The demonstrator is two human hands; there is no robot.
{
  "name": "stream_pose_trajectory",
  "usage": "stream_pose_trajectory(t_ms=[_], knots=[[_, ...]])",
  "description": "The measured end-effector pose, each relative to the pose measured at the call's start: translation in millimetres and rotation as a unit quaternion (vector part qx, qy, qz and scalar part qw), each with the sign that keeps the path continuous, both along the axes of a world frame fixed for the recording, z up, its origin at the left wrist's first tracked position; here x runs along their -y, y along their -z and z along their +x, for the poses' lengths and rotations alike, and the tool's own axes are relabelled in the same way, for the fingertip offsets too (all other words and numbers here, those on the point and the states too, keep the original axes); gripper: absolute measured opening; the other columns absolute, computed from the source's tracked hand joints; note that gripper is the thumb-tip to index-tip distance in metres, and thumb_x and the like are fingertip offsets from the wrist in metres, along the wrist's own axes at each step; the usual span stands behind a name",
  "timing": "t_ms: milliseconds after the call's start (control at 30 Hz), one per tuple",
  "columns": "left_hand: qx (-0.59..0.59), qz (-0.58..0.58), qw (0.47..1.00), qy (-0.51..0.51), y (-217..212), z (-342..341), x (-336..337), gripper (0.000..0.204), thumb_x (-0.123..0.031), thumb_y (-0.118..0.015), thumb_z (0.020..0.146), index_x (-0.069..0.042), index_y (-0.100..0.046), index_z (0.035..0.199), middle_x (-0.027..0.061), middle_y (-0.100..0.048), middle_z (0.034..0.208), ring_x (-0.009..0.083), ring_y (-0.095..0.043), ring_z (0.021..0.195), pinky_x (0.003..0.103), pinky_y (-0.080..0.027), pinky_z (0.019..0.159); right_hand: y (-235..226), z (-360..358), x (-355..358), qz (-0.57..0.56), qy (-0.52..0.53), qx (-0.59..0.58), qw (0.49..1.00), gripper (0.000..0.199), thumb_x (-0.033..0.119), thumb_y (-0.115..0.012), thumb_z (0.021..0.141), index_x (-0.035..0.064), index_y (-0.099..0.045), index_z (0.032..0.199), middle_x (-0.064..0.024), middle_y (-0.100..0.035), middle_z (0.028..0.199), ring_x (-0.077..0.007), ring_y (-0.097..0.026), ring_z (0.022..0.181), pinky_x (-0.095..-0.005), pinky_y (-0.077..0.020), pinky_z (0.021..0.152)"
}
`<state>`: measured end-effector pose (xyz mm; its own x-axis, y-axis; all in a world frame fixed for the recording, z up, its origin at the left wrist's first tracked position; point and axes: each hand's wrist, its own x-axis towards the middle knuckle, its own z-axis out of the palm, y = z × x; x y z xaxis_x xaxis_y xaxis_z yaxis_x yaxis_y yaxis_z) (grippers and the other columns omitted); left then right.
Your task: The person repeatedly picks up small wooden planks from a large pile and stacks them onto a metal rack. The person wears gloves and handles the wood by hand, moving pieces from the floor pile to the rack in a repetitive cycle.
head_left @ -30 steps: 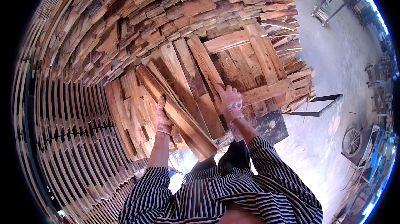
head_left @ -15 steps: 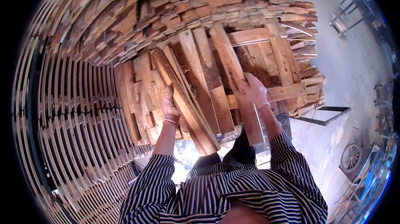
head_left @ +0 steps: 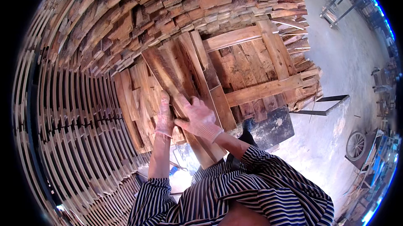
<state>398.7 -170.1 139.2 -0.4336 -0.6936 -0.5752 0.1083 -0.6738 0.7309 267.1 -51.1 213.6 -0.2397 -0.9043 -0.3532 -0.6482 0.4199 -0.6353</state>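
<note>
Since half a second ago your two hands have drawn together: then they sat well apart on the planks, the right one up on a wider board to the right; now both are on the same long plank, side by side.

On your far left the stacked slat racks curve down the frame, and they look as they did before. Next to them, your left hand lies along the left edge of the long plank, fingers stretched up flat against the wood, thumb side toward the plank. The hand is gloved and only narrowly opened; you press on the plank rather than wrap it, as far as can be seen.

The long plank runs slanting from upper left down to lower right, its lower end passing beneath your right wrist toward your striped sleeve. It lies on top of the other leaning boards.

Your right hand is just beside the left, laid over the plank's face with fingers spread and curled on its right edge, thumb pointing toward the left hand. It grips the plank loosely.

Further right stands the wooden pallet frame, with the wall of stacked timber ends above it, then the concrete floor and a wheel at the far right.
</note>
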Motion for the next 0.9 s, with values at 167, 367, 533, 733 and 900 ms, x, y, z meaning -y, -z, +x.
stream_pose_trajectory(t_ms=[167, 367, 533, 733, 900], knots=[[-0.027, -0.054, 0.998, 0.023, 28.8, -12.4, -14.0, 0.080, -0.058, -0.066, 0.097, -0.003, -0.048, 0.151, 0.0118, -0.055, 0.149, 0.0244, -0.050, 0.138, 0.039, -0.037, 0.120, 46.7, -22.4, -40.2, -0.157, 0.082, 0.015, 0.984, 0.087, 0.048, -0.071, 0.089, 0.0224, -0.032, 0.163, -0.0277, -0.048, 0.149, -0.0429, -0.053, 0.133, -0.0484, -0.0488, 0.108], [-0.037, 0.060, 0.997, 0.041, 18.8, -37.5, -14.6, 0.073, -0.051, -0.077, 0.090, -0.004, -0.059, 0.142, 0.0127, -0.064, 0.139, 0.0249, -0.059, 0.129, 0.039, -0.045, 0.112, 71.8, -116.0, -50.2, -0.035, 0.184, -0.018, 0.982, 0.082, 0.043, -0.069, 0.092, 0.0195, -0.033, 0.161, -0.0275, -0.046, 0.151, -0.0446, -0.051, 0.135, -0.0472, -0.0462, 0.111], [-0.045, 0.054, 0.996, -0.046, 50.9, -32.4, 5.6, 0.054, -0.044, -0.077, 0.093, -0.006, -0.065, 0.129, 0.0118, -0.075, 0.109, 0.0278, -0.073, 0.091, 0.042, -0.064, 0.084, 155.5, -162.7, 16.9, -0.051, 0.170, -0.081, 0.981, 0.072, 0.038, -0.062, 0.096, 0.0160, -0.035, 0.160, -0.0231, -0.051, 0.148, -0.0431, -0.049, 0.136, -0.0484, -0.0447, 0.112], [-0.044, 0.044, 0.997, -0.052, 74.1, -20.0, 11.6, 0.062, -0.052, -0.077, 0.090, -0.007, -0.065, 0.131, 0.0114, -0.075, 0.108, 0.0275, -0.073, 0.090, 0.043, -0.064, 0.084, 152.4, -269.3, -31.0, -0.054, 0.201, -0.445, 0.871, 0.068, 0.043, -0.066, 0.094, 0.0275, -0.042, 0.155, -0.0212, -0.054, 0.141, -0.0397, -0.056, 0.128, -0.0514, -0.0509, 0.102], [-0.037, 0.029, 0.997, -0.057, 72.0, -20.6, 13.7, 0.058, -0.047, -0.075, 0.094, -0.007, -0.062, 0.133, 0.0111, -0.073, 0.114, 0.0276, -0.073, 0.097, 0.043, -0.064, 0.086, 123.4, -347.8, -67.8, 0.061, 0.219, -0.370, 0.901, 0.070, 0.044, -0.079, 0.082, 0.0251, -0.050, 0.143, -0.0211, -0.056, 0.132, -0.0418, -0.058, 0.121, -0.0522, -0.0539, 0.095]])
